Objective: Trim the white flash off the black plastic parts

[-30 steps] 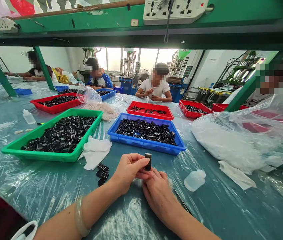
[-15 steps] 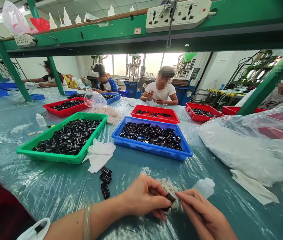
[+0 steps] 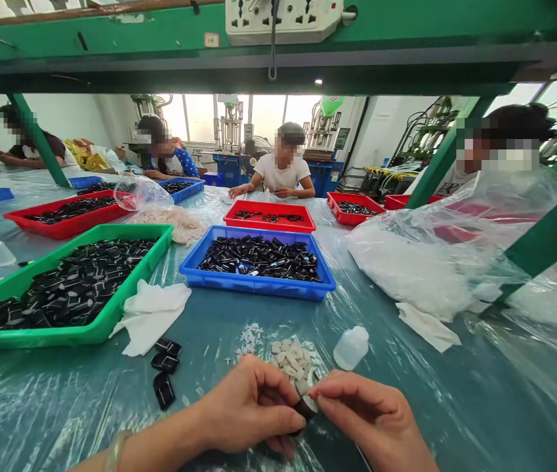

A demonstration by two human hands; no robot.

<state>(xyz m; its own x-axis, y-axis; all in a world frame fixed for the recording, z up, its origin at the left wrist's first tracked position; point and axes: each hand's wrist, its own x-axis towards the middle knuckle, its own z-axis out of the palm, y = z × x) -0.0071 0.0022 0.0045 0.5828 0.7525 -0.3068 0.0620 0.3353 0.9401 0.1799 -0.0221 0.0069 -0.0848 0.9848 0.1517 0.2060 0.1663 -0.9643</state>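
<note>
Between thumb and fingers, my left hand point(image 3: 253, 408) holds a small black part point(image 3: 306, 408) with a pale end. My right hand point(image 3: 369, 410) touches that pale end, thumb and index finger pinched together; what they grip, if anything, is too small to make out. Just beyond both hands lies a pile of cream-coloured pieces point(image 3: 294, 360), with small white scraps point(image 3: 250, 341) to its left. Three loose black parts point(image 3: 164, 390) rest left of my left hand. A translucent bottle point(image 3: 351, 348) lies beyond my right hand.
A green tray point(image 3: 111, 321) and a blue tray point(image 3: 258, 286) hold many black parts. A white cloth point(image 3: 153, 314) lies between them. Red trays point(image 3: 271, 225) stand farther back. At right are a plastic bag of white material point(image 3: 406, 262) and a green post point(image 3: 548, 236). Several people sit around the table.
The view has turned right and shifted, so the trays appear farther left. My right thumb and index finger are now pinched at the black part's pale end, which shows more clearly.
</note>
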